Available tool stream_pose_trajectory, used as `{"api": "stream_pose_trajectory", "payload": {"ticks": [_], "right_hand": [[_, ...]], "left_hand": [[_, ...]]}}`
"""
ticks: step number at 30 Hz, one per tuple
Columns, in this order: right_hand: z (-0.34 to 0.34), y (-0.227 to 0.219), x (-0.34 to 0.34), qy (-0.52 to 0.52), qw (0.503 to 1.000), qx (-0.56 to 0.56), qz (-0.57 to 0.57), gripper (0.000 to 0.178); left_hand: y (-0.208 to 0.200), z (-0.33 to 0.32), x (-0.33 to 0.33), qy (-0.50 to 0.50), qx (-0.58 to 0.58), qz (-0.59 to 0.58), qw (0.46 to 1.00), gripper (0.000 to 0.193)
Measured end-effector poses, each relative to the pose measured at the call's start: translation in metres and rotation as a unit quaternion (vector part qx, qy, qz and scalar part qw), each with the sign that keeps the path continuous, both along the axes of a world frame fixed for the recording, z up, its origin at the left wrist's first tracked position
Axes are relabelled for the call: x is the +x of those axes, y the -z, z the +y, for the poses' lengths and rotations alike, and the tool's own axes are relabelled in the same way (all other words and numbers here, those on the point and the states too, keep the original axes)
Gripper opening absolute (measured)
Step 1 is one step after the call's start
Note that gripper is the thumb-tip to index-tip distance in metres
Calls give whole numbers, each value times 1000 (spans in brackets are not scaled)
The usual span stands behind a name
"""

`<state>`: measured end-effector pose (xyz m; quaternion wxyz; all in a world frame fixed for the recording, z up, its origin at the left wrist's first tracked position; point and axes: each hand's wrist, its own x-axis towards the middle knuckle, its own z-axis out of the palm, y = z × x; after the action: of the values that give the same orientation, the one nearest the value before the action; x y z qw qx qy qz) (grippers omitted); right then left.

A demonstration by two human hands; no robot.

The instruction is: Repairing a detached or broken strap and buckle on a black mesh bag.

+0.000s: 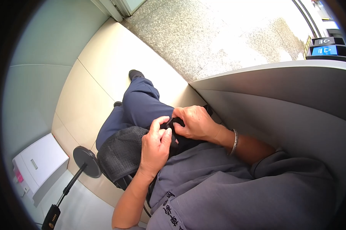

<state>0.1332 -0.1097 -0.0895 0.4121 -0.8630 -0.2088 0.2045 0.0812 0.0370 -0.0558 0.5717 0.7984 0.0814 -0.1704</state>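
At my waist both hands meet over a narrow black strap [178,122], whose end is mostly covered by my fingers. My right hand [197,123], with a bracelet [234,142] at its wrist, is closed round the strap between thumb and bent fingers. From the left, my left hand [154,148] pinches at the same black piece, index finger and thumb bent toward it. Beside that hand, a black mesh bag-like piece [121,153] lies over my dark blue trousers [142,105]. Whether the strap joins the mesh piece is hidden.
A black pole with a round disc [87,161] stands at the left, near a white box [40,163] by the wall. To the right rises a grey partition [272,99]. Bins [328,50] stand beyond it, past the speckled stone floor [188,38].
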Motion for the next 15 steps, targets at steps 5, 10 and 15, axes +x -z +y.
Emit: {"api": "stream_pose_trajectory", "payload": {"ticks": [5,10,15], "right_hand": [[1,5,-5,60,997,46,3,19],[-6,6,-3,91,954,181,219,15],[-9,8,-1,63,918,257,295,12]], "left_hand": [[-6,3,2,-32,-85,130,987,38],[-10,-11,5,67,191,-118,972,55],[1,-11,-1,45,170,-156,972,54]]}}
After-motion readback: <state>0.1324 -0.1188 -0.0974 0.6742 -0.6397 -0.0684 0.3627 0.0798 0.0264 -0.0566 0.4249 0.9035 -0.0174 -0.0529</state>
